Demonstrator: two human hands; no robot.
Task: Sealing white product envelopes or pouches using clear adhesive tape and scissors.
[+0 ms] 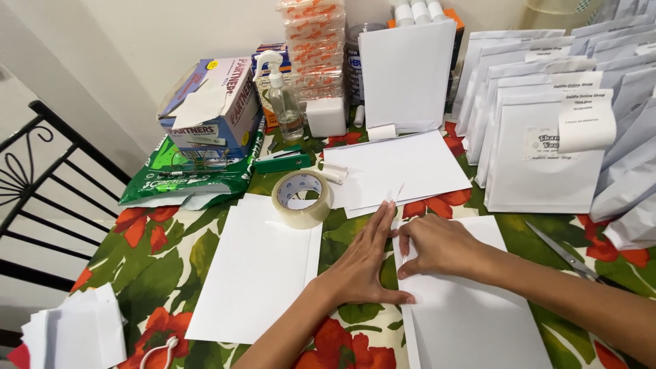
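Head view, looking down at a flowery bench (171, 263). Nearest is the white sheet (471, 321) both hands are working on, lying at the near right. The left hand (362, 263) lies flat on its left edge, fingers straight and pressed together, pointing away. The right hand (437, 244) sits just beside it on the sheet's far left corner, fingers curled and pinching the paper edge. Left of the hands lies another white sheet (256, 270), and a small paper pile (75, 335) at the near left corner. A bit farther there's a tape roll (302, 198), then a stack of sheets (396, 171). Scissors (564, 254) lie to the right. Far back: a green stapler (283, 162), a spray bottle (283, 102), a box (215, 106) and rows of white pouches (540, 137).
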